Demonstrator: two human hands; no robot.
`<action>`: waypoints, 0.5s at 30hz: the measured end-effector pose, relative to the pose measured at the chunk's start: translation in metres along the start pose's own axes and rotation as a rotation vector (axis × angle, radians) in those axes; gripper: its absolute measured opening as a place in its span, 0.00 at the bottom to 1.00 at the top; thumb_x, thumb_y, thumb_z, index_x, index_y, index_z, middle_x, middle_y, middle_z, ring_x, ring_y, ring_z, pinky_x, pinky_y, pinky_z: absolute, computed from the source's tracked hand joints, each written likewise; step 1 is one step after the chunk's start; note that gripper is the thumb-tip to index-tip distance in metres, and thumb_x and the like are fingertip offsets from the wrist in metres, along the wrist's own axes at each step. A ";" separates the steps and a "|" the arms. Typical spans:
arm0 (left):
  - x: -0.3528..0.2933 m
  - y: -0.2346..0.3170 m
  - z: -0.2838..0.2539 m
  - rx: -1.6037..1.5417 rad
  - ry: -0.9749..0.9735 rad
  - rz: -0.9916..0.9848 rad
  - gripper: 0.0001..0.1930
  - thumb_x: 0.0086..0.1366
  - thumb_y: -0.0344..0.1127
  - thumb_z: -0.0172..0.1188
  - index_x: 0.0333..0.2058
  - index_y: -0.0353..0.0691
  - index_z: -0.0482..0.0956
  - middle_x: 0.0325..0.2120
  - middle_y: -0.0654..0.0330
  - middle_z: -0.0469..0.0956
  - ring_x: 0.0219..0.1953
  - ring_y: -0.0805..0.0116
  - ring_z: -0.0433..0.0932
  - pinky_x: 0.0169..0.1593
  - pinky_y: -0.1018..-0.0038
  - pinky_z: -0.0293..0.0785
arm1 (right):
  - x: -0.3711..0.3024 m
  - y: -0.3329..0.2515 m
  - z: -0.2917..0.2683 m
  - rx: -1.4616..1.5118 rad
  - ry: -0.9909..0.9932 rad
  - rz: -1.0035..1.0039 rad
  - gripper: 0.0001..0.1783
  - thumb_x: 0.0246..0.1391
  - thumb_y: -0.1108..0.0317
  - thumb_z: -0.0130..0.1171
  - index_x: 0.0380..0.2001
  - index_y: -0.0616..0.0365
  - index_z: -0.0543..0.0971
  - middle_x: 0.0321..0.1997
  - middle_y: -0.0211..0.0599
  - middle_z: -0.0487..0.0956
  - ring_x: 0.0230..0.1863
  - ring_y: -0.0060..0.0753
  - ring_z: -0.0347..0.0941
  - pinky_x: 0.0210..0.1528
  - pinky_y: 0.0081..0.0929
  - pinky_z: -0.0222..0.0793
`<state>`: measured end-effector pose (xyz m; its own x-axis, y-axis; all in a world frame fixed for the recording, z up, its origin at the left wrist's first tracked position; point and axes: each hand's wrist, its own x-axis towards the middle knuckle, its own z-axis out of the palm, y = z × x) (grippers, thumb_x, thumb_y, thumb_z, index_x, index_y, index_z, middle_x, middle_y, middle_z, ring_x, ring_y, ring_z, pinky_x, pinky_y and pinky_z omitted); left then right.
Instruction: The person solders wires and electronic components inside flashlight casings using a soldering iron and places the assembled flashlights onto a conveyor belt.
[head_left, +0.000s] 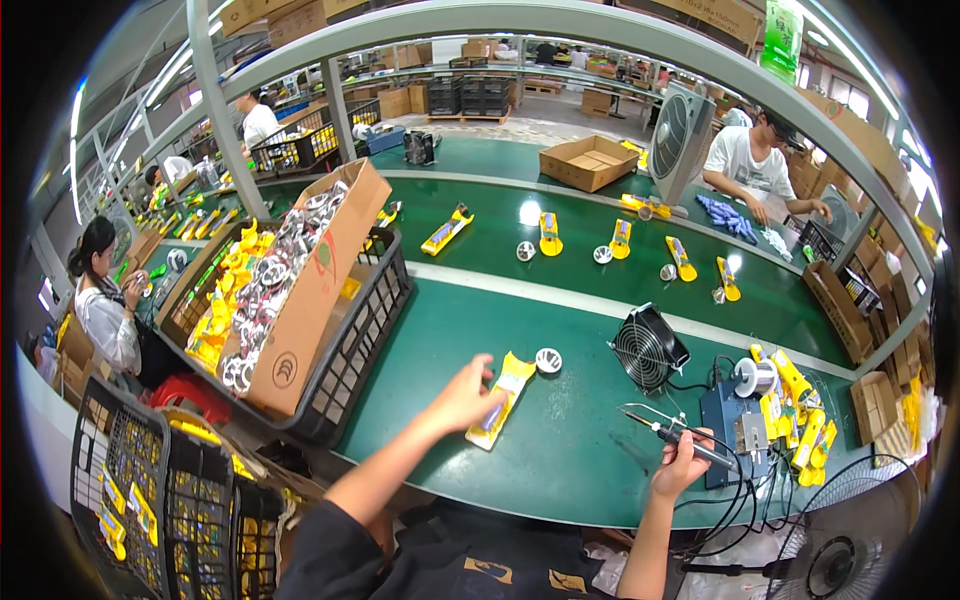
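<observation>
A yellow plastic flashlight housing lies slantwise on the green bench in front of me. My left hand is on it from the left, its fingers bent over the middle and hiding part of the inside. Touching or just beside the housing's wide upper end is a round silver reflector. Over the bench to the right, my right hand grips a soldering iron by its dark handle, the tip pointing up and left. A thin strand, perhaps solder wire, shows near the tip.
A small black fan and a blue soldering station with a solder spool stand right, beside piled yellow housings. Left is a black crate holding a parts carton. Flashlight pieces lie along the belt. Co-workers sit around.
</observation>
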<state>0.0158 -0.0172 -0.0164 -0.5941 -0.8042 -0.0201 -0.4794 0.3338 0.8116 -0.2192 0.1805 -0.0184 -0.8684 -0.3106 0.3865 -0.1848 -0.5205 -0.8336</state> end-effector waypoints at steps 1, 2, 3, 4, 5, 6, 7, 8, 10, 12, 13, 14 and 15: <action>-0.005 0.009 0.009 0.081 0.014 0.025 0.33 0.42 0.38 0.61 0.47 0.33 0.58 0.40 0.47 0.65 0.41 0.58 0.68 0.44 0.72 0.65 | 0.005 0.003 0.003 -0.004 -0.022 -0.004 0.05 0.46 0.72 0.48 0.26 0.58 0.63 0.15 0.25 0.63 0.10 0.10 0.55 0.09 0.06 0.46; -0.001 0.007 0.016 0.221 0.038 0.214 0.36 0.39 0.40 0.63 0.47 0.32 0.58 0.40 0.46 0.65 0.41 0.56 0.68 0.45 0.70 0.64 | 0.012 0.005 0.009 -0.006 -0.033 -0.008 0.05 0.46 0.71 0.47 0.26 0.59 0.63 0.15 0.25 0.63 0.10 0.10 0.55 0.09 0.06 0.46; 0.000 0.011 0.018 0.188 0.018 0.206 0.34 0.39 0.37 0.62 0.46 0.34 0.59 0.39 0.47 0.66 0.42 0.54 0.67 0.45 0.69 0.64 | 0.016 0.006 0.014 -0.016 -0.029 -0.005 0.05 0.46 0.71 0.47 0.26 0.59 0.63 0.15 0.25 0.63 0.10 0.10 0.55 0.09 0.06 0.46; 0.006 0.015 0.016 0.191 -0.057 0.245 0.32 0.39 0.35 0.61 0.45 0.35 0.61 0.38 0.48 0.67 0.42 0.54 0.66 0.45 0.69 0.64 | 0.021 0.008 0.021 -0.029 -0.041 -0.009 0.07 0.46 0.70 0.49 0.24 0.59 0.63 0.17 0.27 0.63 0.11 0.11 0.56 0.10 0.06 0.48; 0.015 0.019 0.012 0.192 -0.133 0.285 0.30 0.39 0.33 0.59 0.45 0.36 0.62 0.38 0.49 0.67 0.42 0.55 0.66 0.45 0.68 0.63 | 0.027 0.009 0.028 -0.043 -0.053 -0.013 0.09 0.45 0.69 0.51 0.23 0.59 0.62 0.18 0.28 0.63 0.11 0.12 0.57 0.10 0.07 0.50; 0.025 0.020 0.009 0.179 -0.157 0.287 0.30 0.39 0.33 0.59 0.45 0.36 0.62 0.38 0.49 0.67 0.42 0.55 0.66 0.45 0.68 0.63 | 0.034 0.008 0.033 -0.071 -0.067 -0.025 0.09 0.45 0.69 0.51 0.23 0.59 0.62 0.19 0.29 0.63 0.12 0.12 0.58 0.10 0.07 0.51; 0.035 0.019 0.004 0.216 -0.313 0.379 0.28 0.40 0.31 0.58 0.45 0.37 0.63 0.37 0.51 0.68 0.42 0.55 0.66 0.45 0.68 0.63 | 0.040 0.009 0.039 -0.069 -0.062 -0.034 0.09 0.45 0.69 0.51 0.23 0.59 0.62 0.19 0.29 0.63 0.12 0.12 0.58 0.10 0.07 0.50; 0.042 0.017 0.001 0.250 -0.467 0.472 0.27 0.40 0.29 0.56 0.44 0.39 0.64 0.37 0.53 0.69 0.41 0.56 0.66 0.45 0.68 0.63 | 0.046 0.012 0.045 -0.079 -0.053 -0.038 0.09 0.45 0.69 0.51 0.23 0.59 0.62 0.19 0.29 0.64 0.12 0.12 0.58 0.10 0.07 0.50; 0.050 0.022 -0.007 0.227 -0.584 0.500 0.27 0.41 0.28 0.56 0.45 0.40 0.64 0.36 0.53 0.70 0.41 0.56 0.67 0.45 0.69 0.63 | 0.058 0.015 0.058 -0.087 -0.047 -0.044 0.08 0.45 0.70 0.51 0.24 0.59 0.63 0.17 0.28 0.65 0.12 0.12 0.58 0.10 0.07 0.50; 0.050 0.021 -0.009 0.190 -0.683 0.492 0.26 0.42 0.29 0.55 0.45 0.44 0.65 0.35 0.55 0.71 0.39 0.57 0.67 0.44 0.69 0.63 | 0.064 0.023 0.069 -0.102 -0.066 -0.027 0.07 0.46 0.71 0.50 0.24 0.59 0.63 0.15 0.28 0.65 0.11 0.12 0.58 0.09 0.08 0.50; 0.051 0.015 -0.007 0.190 -0.699 0.494 0.24 0.44 0.32 0.57 0.44 0.44 0.67 0.35 0.56 0.71 0.38 0.58 0.68 0.44 0.69 0.64 | 0.065 0.027 0.076 -0.105 -0.081 -0.025 0.07 0.46 0.72 0.50 0.24 0.59 0.63 0.15 0.28 0.65 0.11 0.13 0.59 0.09 0.08 0.51; 0.049 0.012 -0.004 0.114 -0.660 0.530 0.22 0.45 0.34 0.58 0.43 0.43 0.69 0.35 0.57 0.71 0.38 0.59 0.68 0.43 0.69 0.64 | 0.065 0.032 0.080 -0.116 -0.076 -0.007 0.06 0.45 0.72 0.50 0.24 0.59 0.63 0.15 0.28 0.65 0.11 0.13 0.59 0.09 0.09 0.52; 0.047 0.008 -0.004 0.039 -0.619 0.558 0.21 0.45 0.37 0.59 0.41 0.43 0.70 0.35 0.58 0.72 0.37 0.59 0.68 0.42 0.69 0.65 | 0.063 0.038 0.085 -0.125 -0.072 0.017 0.06 0.45 0.72 0.50 0.24 0.59 0.63 0.15 0.28 0.65 0.11 0.13 0.60 0.09 0.09 0.53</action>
<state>-0.0136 -0.0543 -0.0082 -0.9932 -0.1039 0.0531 -0.0242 0.6291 0.7769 -0.2414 0.0734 0.0081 -0.8372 -0.3773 0.3960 -0.2304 -0.4134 -0.8809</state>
